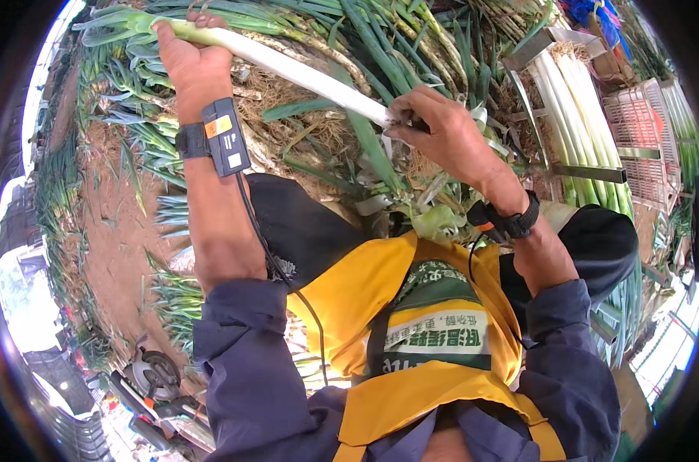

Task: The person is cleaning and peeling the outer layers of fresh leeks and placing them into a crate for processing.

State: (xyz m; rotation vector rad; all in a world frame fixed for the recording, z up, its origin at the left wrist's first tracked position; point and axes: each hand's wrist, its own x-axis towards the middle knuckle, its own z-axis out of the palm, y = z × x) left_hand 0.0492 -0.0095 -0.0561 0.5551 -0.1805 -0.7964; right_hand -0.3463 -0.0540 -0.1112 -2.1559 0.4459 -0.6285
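Observation:
A long leek [288, 63] with a clean white shaft is stretched between my two hands. My left hand [195, 58] is closed around it just below its green leaves, at the upper left. At the other end, my right hand [439, 123] pinches the leek's root end between curled fingers. Beneath it lies a heap of unpeeled leeks [326, 46] with brown, dry roots and green tops. Loose pale leaf scraps [438, 219] gather by my lap under the right hand.
To the right, a metal rack [592, 173] holds a bundle of peeled white leeks [569, 100]. Beside it stands a pale plastic crate [646, 131]. Bare brown soil [114, 231] and more leeks lie at left; a circular saw-like tool [155, 375] sits lower left.

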